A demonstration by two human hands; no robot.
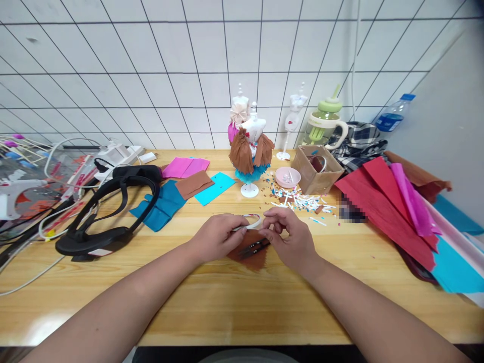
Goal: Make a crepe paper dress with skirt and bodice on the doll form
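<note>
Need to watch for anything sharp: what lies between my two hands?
In the head view: a white ring, held by the left hand, and below it dark snips on a brown sheet.

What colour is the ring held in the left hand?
The ring is mainly white, best seen in the head view.

Table point(227, 307): pale wood, glare patch point(47, 325) toward near left corner. Wall point(166, 60): white tile, dark joints, behind table's far edge.
</note>
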